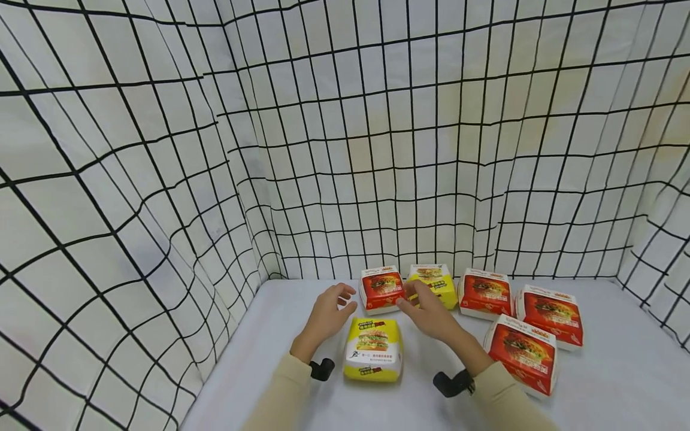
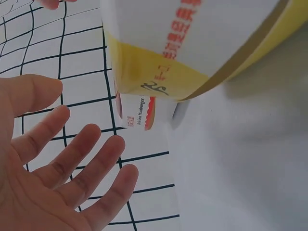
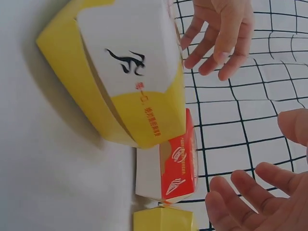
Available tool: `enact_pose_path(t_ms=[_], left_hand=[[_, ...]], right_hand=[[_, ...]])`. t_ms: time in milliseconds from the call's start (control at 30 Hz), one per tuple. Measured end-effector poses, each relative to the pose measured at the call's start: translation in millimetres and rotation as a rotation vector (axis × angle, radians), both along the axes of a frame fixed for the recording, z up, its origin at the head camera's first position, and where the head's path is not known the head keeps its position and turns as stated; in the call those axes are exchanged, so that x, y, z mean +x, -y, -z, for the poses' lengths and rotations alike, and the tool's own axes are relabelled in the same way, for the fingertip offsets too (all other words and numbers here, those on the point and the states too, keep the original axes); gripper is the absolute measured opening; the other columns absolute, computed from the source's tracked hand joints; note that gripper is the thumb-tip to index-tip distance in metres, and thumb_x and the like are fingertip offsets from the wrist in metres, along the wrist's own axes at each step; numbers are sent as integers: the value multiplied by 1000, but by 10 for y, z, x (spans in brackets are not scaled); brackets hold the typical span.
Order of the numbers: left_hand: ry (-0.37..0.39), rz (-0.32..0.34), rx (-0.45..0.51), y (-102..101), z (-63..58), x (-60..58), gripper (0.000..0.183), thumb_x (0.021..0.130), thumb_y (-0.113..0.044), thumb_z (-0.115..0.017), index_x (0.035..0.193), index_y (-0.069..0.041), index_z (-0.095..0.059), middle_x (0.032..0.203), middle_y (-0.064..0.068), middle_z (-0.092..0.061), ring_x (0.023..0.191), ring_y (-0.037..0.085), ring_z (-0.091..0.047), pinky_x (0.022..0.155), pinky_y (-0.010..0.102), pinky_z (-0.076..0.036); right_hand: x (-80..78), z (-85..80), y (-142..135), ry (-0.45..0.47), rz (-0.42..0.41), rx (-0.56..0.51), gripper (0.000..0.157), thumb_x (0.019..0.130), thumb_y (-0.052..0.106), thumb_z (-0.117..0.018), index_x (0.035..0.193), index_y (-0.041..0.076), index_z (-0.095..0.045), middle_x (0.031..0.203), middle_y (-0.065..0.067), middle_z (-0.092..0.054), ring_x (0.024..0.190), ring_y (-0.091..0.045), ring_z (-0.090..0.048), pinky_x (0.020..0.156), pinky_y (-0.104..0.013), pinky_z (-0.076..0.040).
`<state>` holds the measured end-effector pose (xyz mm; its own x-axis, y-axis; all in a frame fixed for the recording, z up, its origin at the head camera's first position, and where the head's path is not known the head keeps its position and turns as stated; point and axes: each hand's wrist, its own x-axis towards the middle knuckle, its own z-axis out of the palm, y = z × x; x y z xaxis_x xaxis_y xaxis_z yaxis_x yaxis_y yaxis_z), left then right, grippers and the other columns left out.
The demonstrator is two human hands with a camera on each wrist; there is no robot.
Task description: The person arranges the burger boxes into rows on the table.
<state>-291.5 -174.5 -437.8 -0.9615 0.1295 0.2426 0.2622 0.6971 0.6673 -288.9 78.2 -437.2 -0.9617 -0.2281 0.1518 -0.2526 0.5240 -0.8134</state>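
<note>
Left hand (image 1: 326, 310) and right hand (image 1: 433, 314) both loose, fingers apart, gripping nothing; front yellow box (image 1: 373, 348) sits centred short of them, probably for easy reach.

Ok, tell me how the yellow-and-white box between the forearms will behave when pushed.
The box would probably slide rather than roll, given its flat, angular sides. Its low, broad shape makes tipping seem unlikely. Its thin, folded-looking edges suggest light card that might dent if squeezed hard.
</note>
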Motion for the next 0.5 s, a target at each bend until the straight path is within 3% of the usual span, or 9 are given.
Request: enact_pose_path(t_ms=[100,300,500], left_hand=[[17,1,-44,-3,-30,-88,24,98,-19,-68,120,-11,-65,118,13,-67,106,31,-66,91,47,-55],[40,27,-240,-50,-22,-260,30,98,-28,-68,123,-13,-64,119,12,-67,101,26,-63,84,44,-54],[76,65,-246,-73,-37,-420,39,99,-32,-67,132,-12,-59,125,15,-66,103,27,-63,87,47,-53]], right_hand=[[-91,-64,57,3,-10,28,56,102,29,-63,148,2,-45,141,-16,-56,117,-28,-59,93,-45,-55],[-285,-107,149,11,-11,98,59,102,32,-62,148,0,-44,147,-21,-52,125,-34,-56,105,-56,-48],[-465,-76,225,10,-2,292,66,101,36,-63,154,5,-38,155,-22,-42,129,-38,-54,109,-60,-45]])
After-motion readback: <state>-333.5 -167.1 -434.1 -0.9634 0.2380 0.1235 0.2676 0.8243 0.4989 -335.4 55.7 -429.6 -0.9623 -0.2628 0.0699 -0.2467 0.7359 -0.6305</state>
